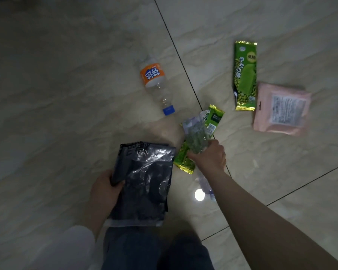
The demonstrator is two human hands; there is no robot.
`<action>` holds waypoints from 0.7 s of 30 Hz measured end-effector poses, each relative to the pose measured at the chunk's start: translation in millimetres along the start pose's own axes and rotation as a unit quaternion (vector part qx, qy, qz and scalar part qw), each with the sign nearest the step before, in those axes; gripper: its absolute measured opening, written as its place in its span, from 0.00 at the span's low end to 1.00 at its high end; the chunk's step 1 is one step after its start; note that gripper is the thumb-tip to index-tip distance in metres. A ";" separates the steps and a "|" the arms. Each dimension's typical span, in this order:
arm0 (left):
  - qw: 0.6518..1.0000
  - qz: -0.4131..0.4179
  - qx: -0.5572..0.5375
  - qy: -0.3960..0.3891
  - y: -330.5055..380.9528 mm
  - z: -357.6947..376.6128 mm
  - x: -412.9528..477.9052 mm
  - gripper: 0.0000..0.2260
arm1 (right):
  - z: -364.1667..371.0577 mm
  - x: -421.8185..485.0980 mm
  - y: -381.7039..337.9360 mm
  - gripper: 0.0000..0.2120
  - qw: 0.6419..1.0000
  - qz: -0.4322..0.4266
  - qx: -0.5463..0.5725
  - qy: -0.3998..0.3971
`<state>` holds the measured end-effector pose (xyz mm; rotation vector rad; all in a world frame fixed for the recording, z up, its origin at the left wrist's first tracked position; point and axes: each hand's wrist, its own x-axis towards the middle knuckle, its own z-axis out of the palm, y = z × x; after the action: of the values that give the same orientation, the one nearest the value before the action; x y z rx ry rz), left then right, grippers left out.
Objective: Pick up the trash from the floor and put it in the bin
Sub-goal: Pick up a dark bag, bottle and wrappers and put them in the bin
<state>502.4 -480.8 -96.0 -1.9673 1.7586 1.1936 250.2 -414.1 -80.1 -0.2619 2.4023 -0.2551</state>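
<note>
My left hand [103, 189] grips a dark shiny plastic bag [144, 182] by its left edge, just above the floor. My right hand [209, 157] is closed on a crumpled clear wrapper [195, 133] bunched with a green wrapper [184, 158]. A small green packet [214, 118] sits at the top of that bunch. On the floor lie an empty clear bottle [157, 84] with an orange label and blue cap, a long green ice-pop wrapper [245, 75] and a pink packet [281, 109]. No bin is in view.
Glossy beige floor tiles [66, 84] with dark grout lines run diagonally. My knees in dark trousers [154, 250] fill the bottom centre. A light reflection [199, 194] and a clear plastic scrap [204, 182] lie under my right forearm.
</note>
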 end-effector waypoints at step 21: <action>0.999 -0.013 -0.026 -0.041 -8.5 -0.6 9.1 0.14 | 27.7 1.6 -20.5 0.34 0.992 0.072 0.097 0.016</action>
<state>509.8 -485.6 -104.8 -1.9340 1.6732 1.3054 269.9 -437.3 -96.4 0.0061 2.3938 -0.4260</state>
